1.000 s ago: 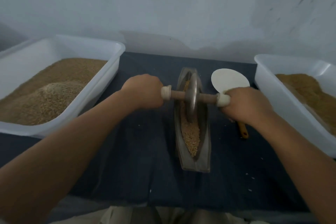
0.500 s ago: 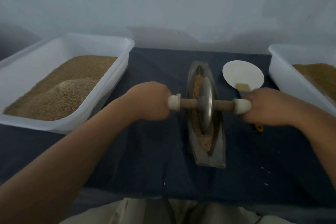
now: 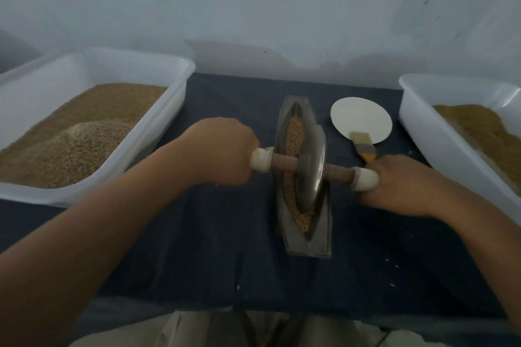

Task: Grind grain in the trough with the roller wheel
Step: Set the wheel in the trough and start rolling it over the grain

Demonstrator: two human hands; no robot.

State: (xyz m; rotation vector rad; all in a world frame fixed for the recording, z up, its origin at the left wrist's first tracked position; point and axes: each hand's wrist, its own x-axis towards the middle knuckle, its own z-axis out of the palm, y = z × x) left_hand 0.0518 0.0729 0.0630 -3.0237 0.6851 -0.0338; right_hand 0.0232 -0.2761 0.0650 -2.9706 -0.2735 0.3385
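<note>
The fingers of the left hand (image 3: 222, 149) are curled tight round the left end of the wooden axle (image 3: 284, 162), knuckles up. The fingers of the right hand (image 3: 403, 183) wrap the white-capped right end in the same way. Midway between the two sets of fingers the roller wheel (image 3: 310, 175) stands on edge in the trough (image 3: 308, 239), leaning slightly, with its rim down in the grain (image 3: 294, 132). That grain fills the groove both beyond the wheel and on its near side. Both bare forearms reach forward from the near edge, the right wrist lower than the left.

Just beyond the right fingers a brush (image 3: 363, 146) lies with its bristles on a round white plate (image 3: 361, 115). Well out from the left fingers, the left tub (image 3: 180, 84) of white plastic holds a deep heap of brown grain. Out past the right fingers, the right tub (image 3: 414, 121) holds a shallower brown layer; I cannot tell whether it is ground. Everything rests on a dark cloth-covered tabletop (image 3: 197, 248), with a few pale specks on the near side of the right fingers.

Count: two hands, two tubs, one trough, one wheel, one brush, one plate.
</note>
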